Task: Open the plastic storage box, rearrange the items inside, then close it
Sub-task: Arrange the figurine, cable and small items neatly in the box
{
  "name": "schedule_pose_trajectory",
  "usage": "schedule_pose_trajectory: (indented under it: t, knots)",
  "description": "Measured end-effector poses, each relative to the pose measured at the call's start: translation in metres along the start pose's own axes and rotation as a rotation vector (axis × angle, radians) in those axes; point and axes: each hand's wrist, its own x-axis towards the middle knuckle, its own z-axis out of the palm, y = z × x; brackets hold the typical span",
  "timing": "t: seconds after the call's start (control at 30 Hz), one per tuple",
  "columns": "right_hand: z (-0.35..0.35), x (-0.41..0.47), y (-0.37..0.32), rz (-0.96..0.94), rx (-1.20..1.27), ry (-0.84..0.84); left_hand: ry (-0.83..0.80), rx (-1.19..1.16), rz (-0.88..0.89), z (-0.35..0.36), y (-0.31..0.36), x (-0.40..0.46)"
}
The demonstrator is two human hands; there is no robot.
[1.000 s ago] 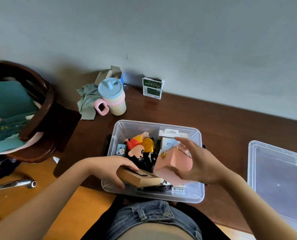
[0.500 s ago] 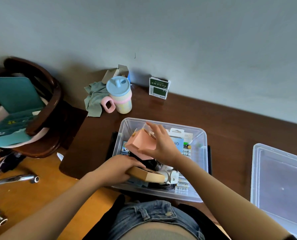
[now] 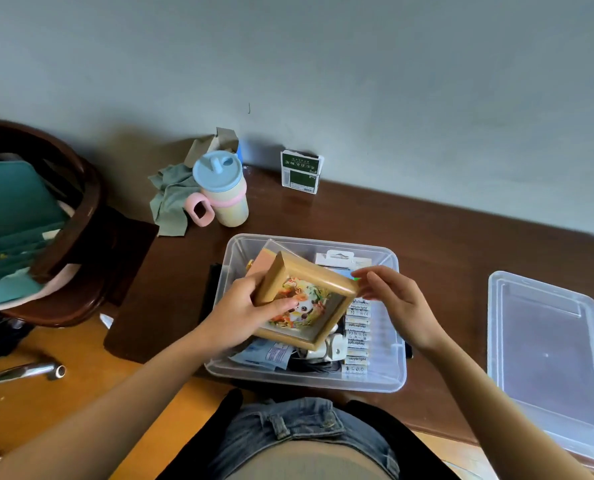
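Clear rectangular plastic storage box (image 3: 389, 370): lower centre of the frame, on the dark brown wooden table (image 3: 462, 244), open, with no lid on it. Clear plastic lid (image 3: 545, 358): flat on the table at the right edge of the frame, well apart from the box. Step 1 (opening) reads as done; step 2 (rearranging) is in hand; step 3 (closing) is not yet begun. Light wooden picture frame with a colourful cartoon print (image 3: 306, 301): tilted above the box's middle, its upper edge raised. Left hand (image 3: 243, 313): fingers curled round the frame's left side, thumb on the print, gripping it. Right hand (image 3: 399, 299): fingers extended and relaxed at the frame's right corner; whether they touch it cannot be told; nothing is gripped. Contents visible in the box: 1 salmon-pink box (image 3: 264, 263) at the upper left behind the frame, a row of white Heybright-labelled packs (image 3: 358, 336) along the right side, 1 white hang-tab package (image 3: 340, 259) at the far wall, pale blue paper packets (image 3: 268, 355) at the near left; other items under the frame are hidden. Judgement: the frame lacks a settled place, so rearranging is unfinished. Surroundings, upper left of the box: pastel lidded cup with a pink handle (image 3: 224, 194), grey-green cloth (image 3: 171, 199), small green and white carton (image 3: 300, 171) by the wall.
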Motion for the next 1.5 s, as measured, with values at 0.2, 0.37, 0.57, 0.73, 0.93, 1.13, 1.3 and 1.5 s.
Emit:
schedule_pose_trajectory:
  t: [0.2,0.37,0.57,0.73,0.93,1.13,1.3,1.5]
  knots:
    - [-0.021,-0.022,0.0,-0.055,-0.25,0.119,0.043,-0.176,-0.115,0.041,0.007,0.017]
    - [-0.03,-0.039,-0.017,-0.259,-0.638,-0.006,-0.024,0.038,-0.187,0.072,0.015,0.03]
    - [-0.011,-0.064,-0.016,-0.224,-1.102,-0.18,0.059,-0.363,-0.631,0.095,0.024,0.045]
    - [-0.002,-0.055,-0.015,-0.336,-1.051,0.097,-0.047,-0.575,-0.681,0.087,0.028,0.041]
    - [-0.018,-0.047,-0.013,-0.159,-0.874,0.121,-0.239,-0.151,-0.445,0.054,-0.01,0.029]
    - [-0.026,-0.042,-0.002,-0.03,-0.689,0.06,-0.536,0.937,-0.053,0.058,-0.049,0.036]
    - [-0.028,-0.041,0.006,-0.014,-0.629,0.051,-0.618,1.275,-0.006,0.069,-0.057,0.052]
    - [-0.032,-0.04,0.016,0.029,-0.453,0.121,-0.588,1.456,0.136,0.067,-0.066,0.053]
